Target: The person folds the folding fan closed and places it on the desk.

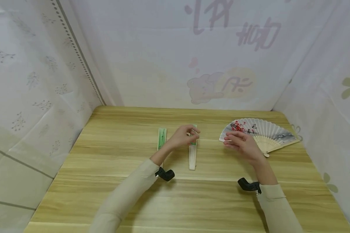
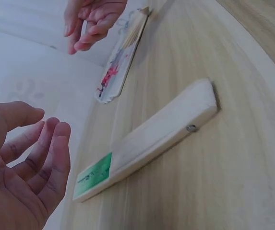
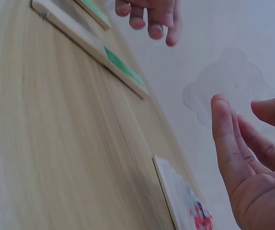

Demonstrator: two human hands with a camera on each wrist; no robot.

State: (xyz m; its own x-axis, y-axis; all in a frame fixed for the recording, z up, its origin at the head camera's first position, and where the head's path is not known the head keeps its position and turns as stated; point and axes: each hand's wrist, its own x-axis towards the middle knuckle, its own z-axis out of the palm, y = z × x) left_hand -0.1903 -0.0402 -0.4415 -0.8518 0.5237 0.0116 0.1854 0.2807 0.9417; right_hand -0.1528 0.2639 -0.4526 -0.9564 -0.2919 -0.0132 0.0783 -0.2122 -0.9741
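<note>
My left hand (image 1: 182, 136) hovers over the upper part of a folded fan (image 1: 192, 158) with a green-printed end, its fingers loosely bent and nothing between them. In the left wrist view that folded fan (image 2: 161, 127) lies whole on the wood, below the fingertips. A second folded fan (image 1: 162, 137), also green at its top, lies to the left, partly covered by the left forearm. My right hand (image 1: 243, 147) is raised in front of a spread fan (image 1: 266, 131) with red blossoms and grey ink painting. It too holds nothing, thumb and fingers apart.
All three fans lie on a wood-grain table (image 1: 110, 181). Pale printed curtains (image 1: 151, 58) hang behind it and on both sides. A black wrist camera (image 1: 164, 174) is strapped to the left wrist, another black camera (image 1: 249, 185) to the right.
</note>
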